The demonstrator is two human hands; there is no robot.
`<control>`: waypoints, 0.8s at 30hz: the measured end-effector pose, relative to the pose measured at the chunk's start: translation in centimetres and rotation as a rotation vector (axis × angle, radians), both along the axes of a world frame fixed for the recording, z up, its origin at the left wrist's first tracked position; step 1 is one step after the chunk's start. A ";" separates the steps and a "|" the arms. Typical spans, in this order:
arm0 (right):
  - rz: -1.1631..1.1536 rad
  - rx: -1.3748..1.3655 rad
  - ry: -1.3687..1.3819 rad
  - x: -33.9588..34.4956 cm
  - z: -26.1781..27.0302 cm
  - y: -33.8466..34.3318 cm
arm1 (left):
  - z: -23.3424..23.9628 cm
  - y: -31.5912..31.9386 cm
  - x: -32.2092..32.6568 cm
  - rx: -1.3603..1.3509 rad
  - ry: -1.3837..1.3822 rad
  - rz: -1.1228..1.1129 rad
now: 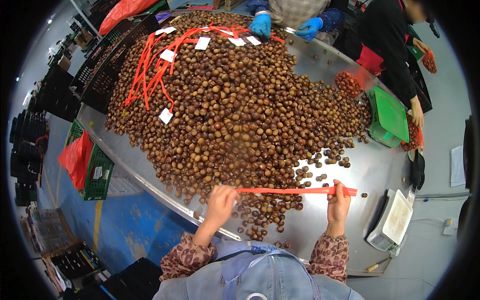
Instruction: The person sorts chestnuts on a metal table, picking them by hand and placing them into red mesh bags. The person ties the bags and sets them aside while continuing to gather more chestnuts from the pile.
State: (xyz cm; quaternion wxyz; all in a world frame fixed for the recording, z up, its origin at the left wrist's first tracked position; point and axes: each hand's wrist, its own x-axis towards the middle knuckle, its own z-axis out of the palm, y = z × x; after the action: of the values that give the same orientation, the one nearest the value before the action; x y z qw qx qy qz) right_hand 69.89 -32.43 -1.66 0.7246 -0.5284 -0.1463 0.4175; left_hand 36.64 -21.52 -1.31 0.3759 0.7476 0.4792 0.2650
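Note:
A flat red mesh net sleeve (285, 191) is stretched level between my two hands above the near edge of a large heap of chestnuts (225, 123). My left hand (220, 205) grips its left end; what lies inside those fingers is partly hidden. At the other end my right hand (338, 204) pinches the sleeve between thumb and fingers, and a short end sticks out past them. Loose chestnuts (262, 215) lie on the metal table (315, 228) below and between my hands. More red net sleeves (144, 75) with white tags (165, 116) lie across the heap's far left.
A white scale (392, 221) and a wooden-handled tool (375, 266) sit at right. Beyond stand a green-lidded tub (390, 116) and a filled net bag (348, 84). Black crates (108, 71) line the far left. Across the table are a co-worker's blue-gloved hands (260, 25) and another person (386, 48).

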 end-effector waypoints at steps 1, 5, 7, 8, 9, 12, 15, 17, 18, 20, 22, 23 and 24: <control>0.042 -0.073 -0.030 -0.2 0.3 -0.6 | 0.5 0.4 -0.1 0.011 0.009 0.088; 0.212 -0.164 -0.035 -3.5 1.3 -2.0 | 2.4 -0.5 1.3 0.524 0.196 0.481; 0.314 -0.184 0.041 -6.1 1.5 -2.3 | 2.8 -2.1 1.9 0.487 -0.103 0.249; 0.330 -0.178 0.065 -7.5 1.6 -2.4 | 2.8 -3.3 2.2 0.242 -0.126 0.066; 0.328 -0.179 0.095 -8.9 1.6 -2.5 | 2.6 -4.5 2.5 -0.015 -0.168 -0.114; 0.449 -0.207 -0.133 -12.4 1.7 -2.6 | 0.6 -7.0 3.7 -0.507 -0.140 -0.303; 0.493 -0.175 -0.305 -14.3 2.2 -2.9 | -1.5 -9.0 3.9 -0.952 -0.550 -0.156; 0.531 -0.174 -0.426 -14.4 2.6 -3.1 | -2.5 -9.4 3.5 -0.913 -0.451 -0.030; 0.552 -0.179 -0.500 -14.4 2.7 -3.2 | -2.7 -9.6 3.6 -0.796 -0.546 0.006; 0.648 -0.243 -0.466 -14.1 2.9 -3.5 | -2.8 -10.2 3.4 -0.634 -0.610 0.047; 0.736 -0.269 -0.405 -13.8 2.9 -3.9 | -2.6 -10.7 3.3 -0.505 -0.582 0.086; 0.783 -0.259 -0.418 -13.5 2.8 -4.2 | -2.4 -11.0 3.3 -0.429 -0.540 0.105; 0.834 -0.280 -0.435 -13.2 2.8 -4.5 | -2.1 -11.2 3.3 -0.353 -0.491 0.104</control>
State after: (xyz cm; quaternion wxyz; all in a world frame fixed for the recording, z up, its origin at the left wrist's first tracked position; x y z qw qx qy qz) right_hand 56.71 -36.93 1.11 0.3701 -0.5921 -0.4361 0.5677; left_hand 39.95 -32.75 -3.45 0.5904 0.5589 0.4502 0.3693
